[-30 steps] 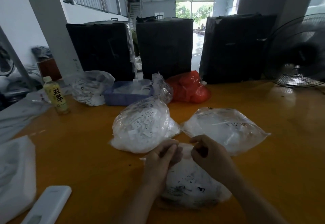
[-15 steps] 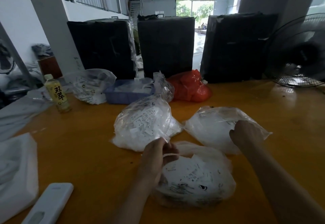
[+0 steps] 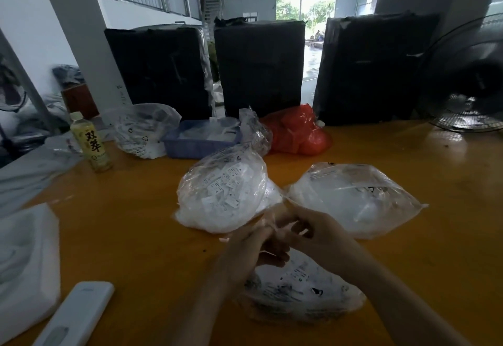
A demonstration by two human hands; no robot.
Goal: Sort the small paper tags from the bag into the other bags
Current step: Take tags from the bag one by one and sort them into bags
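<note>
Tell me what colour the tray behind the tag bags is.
Blue; the tray shows in the head view.

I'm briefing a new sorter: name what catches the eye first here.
Both hands, left hand and right hand, meet over the nearest clear bag at the front of the orange table. Behind them sits a red bag, before three black-wrapped parcels.
</note>
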